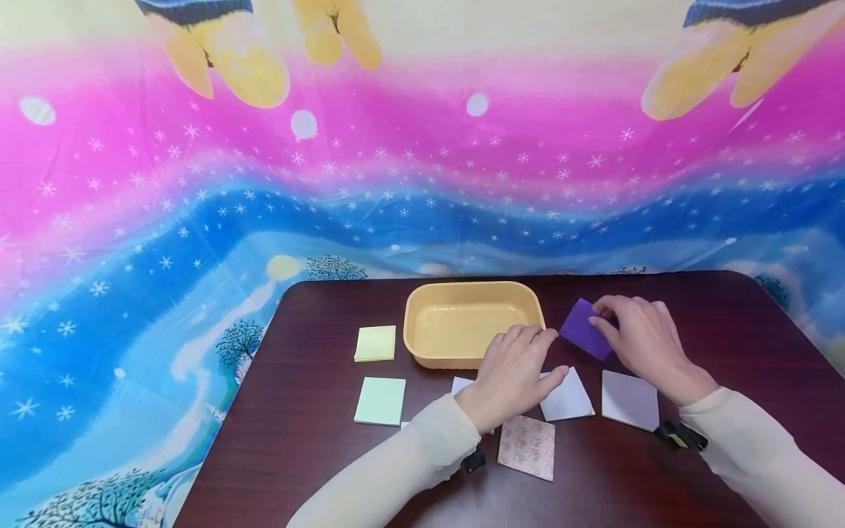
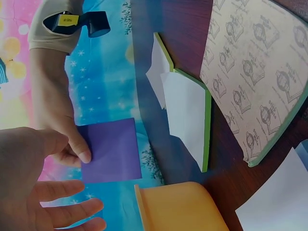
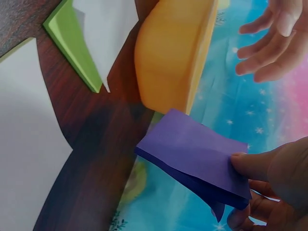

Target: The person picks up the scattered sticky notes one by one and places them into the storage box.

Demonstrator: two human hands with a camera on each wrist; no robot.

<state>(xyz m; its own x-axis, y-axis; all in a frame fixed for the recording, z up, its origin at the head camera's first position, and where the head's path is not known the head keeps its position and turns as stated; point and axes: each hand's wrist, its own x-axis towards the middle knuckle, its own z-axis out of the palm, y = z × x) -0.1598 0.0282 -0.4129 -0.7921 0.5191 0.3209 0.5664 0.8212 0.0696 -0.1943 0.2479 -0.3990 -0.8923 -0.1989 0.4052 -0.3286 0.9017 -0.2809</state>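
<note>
My right hand (image 1: pixel 643 337) pinches a pad of purple sticky notes (image 1: pixel 584 328) by one edge, to the right of a yellow plastic basin (image 1: pixel 441 361). Thumb on top and fingers beneath, it holds the pad (image 3: pixel 192 149) raised in the right wrist view, where the lower sheets splay apart at one edge. Over the basin's front right corner hovers my left hand (image 1: pixel 518 374), fingers spread and loosely extended, with nothing in them. In the left wrist view those fingers (image 2: pixel 72 211) are close to the purple pad, with a gap between.
Left of the basin lie a pale yellow note pad (image 1: pixel 375 343) and a pale green one (image 1: pixel 380 401). In front are a white-topped pad (image 1: pixel 568 396), a greyish pad (image 1: pixel 630 400) and a pad with printed backing (image 1: pixel 527 447). My left arm partly hides other pads. A patterned cloth (image 1: pixel 422 161) hangs behind the table.
</note>
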